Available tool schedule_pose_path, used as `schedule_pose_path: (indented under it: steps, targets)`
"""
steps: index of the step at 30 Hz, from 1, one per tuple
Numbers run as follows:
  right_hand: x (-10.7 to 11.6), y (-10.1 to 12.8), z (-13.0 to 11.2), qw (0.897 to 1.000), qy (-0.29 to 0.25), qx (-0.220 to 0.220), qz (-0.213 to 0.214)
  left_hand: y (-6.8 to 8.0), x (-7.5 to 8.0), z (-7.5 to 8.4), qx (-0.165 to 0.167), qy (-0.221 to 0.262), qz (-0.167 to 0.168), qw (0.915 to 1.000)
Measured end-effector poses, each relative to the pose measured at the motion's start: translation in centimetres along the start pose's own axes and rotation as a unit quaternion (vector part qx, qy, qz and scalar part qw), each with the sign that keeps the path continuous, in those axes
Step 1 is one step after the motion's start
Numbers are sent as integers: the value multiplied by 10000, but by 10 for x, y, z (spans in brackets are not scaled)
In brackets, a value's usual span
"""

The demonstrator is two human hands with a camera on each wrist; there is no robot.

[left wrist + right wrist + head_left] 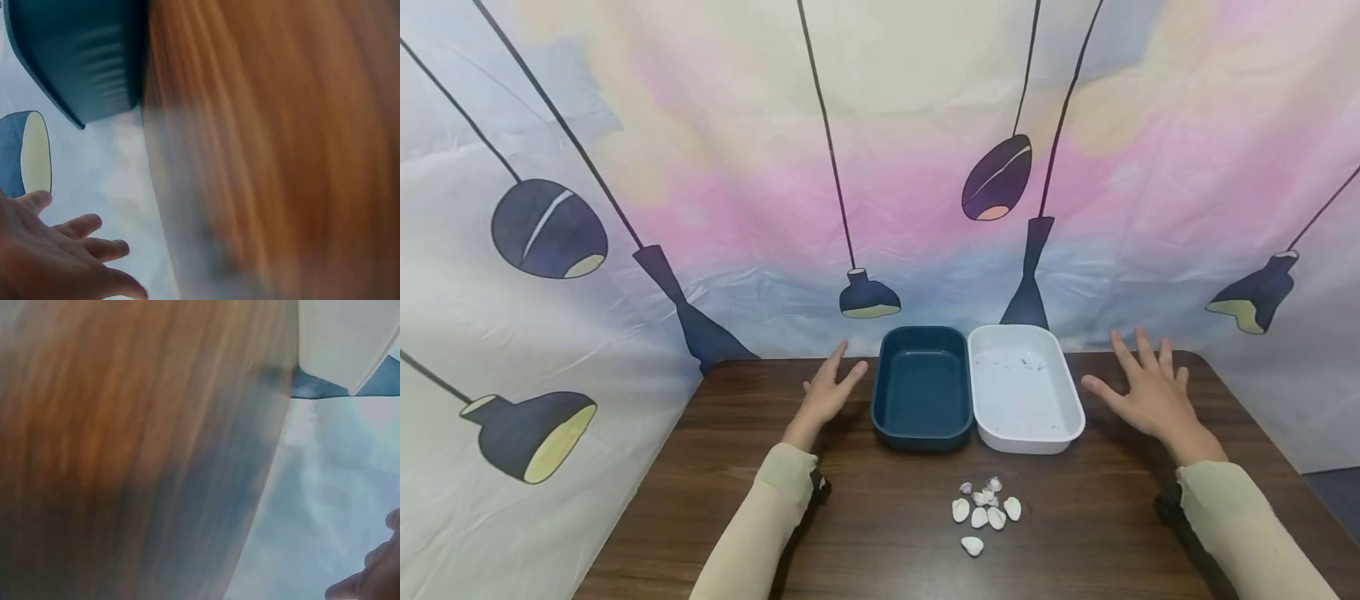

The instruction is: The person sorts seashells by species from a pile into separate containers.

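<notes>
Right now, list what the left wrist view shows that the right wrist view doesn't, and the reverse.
Only the left wrist view shows the teal tray, the left grip with its fingers spread, and a printed lamp with a pale yellow opening.

Only the right wrist view shows the white tray and the right grip, partly cut off by the picture's edge.

Both share the brown table, blurred in each, and the pale backdrop beyond its edge.

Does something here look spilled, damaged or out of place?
Only the white tray looks odd: small grey marks show inside, none visible in the dark tray. I cannot tell whether they are dirt, water or damage.
</notes>
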State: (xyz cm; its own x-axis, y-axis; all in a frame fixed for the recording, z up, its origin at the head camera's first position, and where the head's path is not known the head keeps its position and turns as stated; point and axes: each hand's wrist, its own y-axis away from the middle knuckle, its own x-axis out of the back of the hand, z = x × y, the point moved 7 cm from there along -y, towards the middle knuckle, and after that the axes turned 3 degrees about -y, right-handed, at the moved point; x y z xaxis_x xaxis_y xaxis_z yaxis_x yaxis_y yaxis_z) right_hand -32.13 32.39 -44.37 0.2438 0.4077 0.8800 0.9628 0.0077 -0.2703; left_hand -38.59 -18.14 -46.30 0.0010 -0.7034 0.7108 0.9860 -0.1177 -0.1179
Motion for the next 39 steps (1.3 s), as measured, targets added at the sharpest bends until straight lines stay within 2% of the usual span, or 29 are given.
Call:
schedule_pose_path:
  steps: [7,12,17,21,28,30,34,36,39]
  targets:
    - [3,5,-13,9999,-7,127,39,3,-12,7,15,1033,-46,9946]
    - [6,9,-23,9995,-99,278,110,5,-18,14,-157,1538,-192,9878]
    - [6,11,-30,9992,-132,352,165,4,-23,16,-323,1974,-29,9798]
    - [5,12,-36,9988,-144,422,206,5,-26,18,-298,2240,-56,9741]
    - [8,17,-51,9971,-277,644,286,18,-19,40,-311,2218,-282,9742]
    - [8,18,-57,9963,-309,745,299,16,-21,37,-311,2278,-292,9728]
    - [8,21,-72,9941,-383,963,310,7,-33,21,-258,2339,-298,9715]
    - [7,24,-79,9925,-472,1087,311,2,-41,13,-238,2324,-380,9716]
    - [5,27,-89,9896,-628,1257,291,1,-47,8,-268,2345,-535,9703]
